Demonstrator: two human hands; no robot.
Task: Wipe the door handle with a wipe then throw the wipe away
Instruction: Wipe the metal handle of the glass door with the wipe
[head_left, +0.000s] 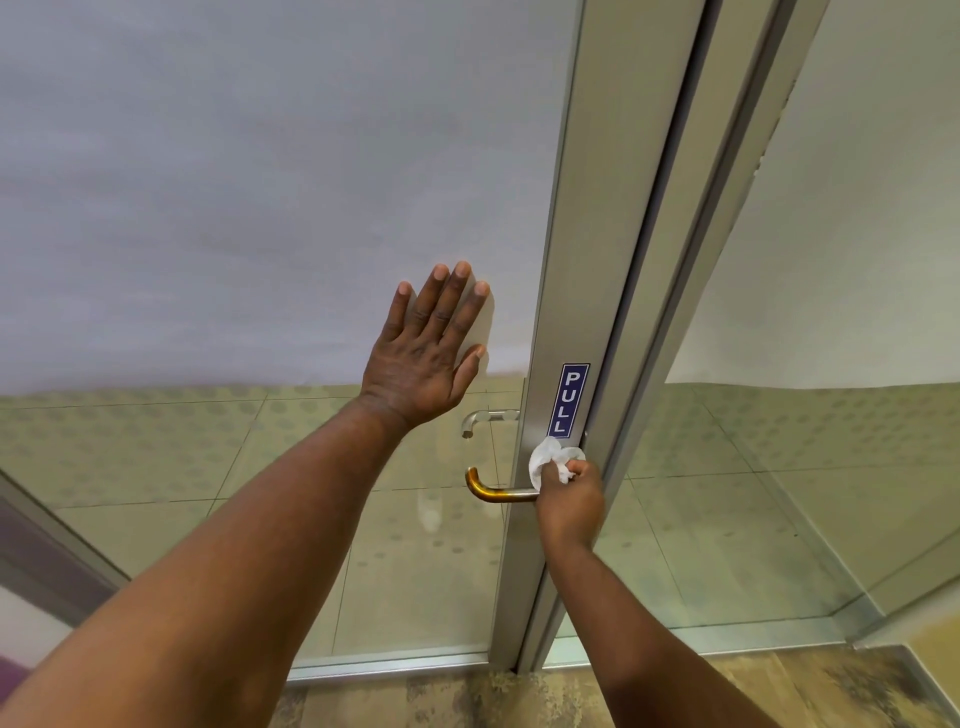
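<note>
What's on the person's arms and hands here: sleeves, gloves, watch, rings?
Nothing worn that shows. Both hands are bare: no gloves on the left hand or the right hand. Both forearms are uncovered right to the frame edge, so no sleeves or cuffs in view. No watch, bracelet or band at either wrist. No rings on the left hand's fingers; the right hand's fingers are mostly hidden. Nails look short and unpainted.

Glossy brass-toned door handle (493, 492), crumpled paper wipe (545, 460), brushed-metal frame (571, 291).

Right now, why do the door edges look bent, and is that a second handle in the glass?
Head view: the wide-angle lens bows the door frame; sharp, evenly lit; the grey handle above the brass door handle shows through the glass, reflection or far-side handle unclear.
</note>
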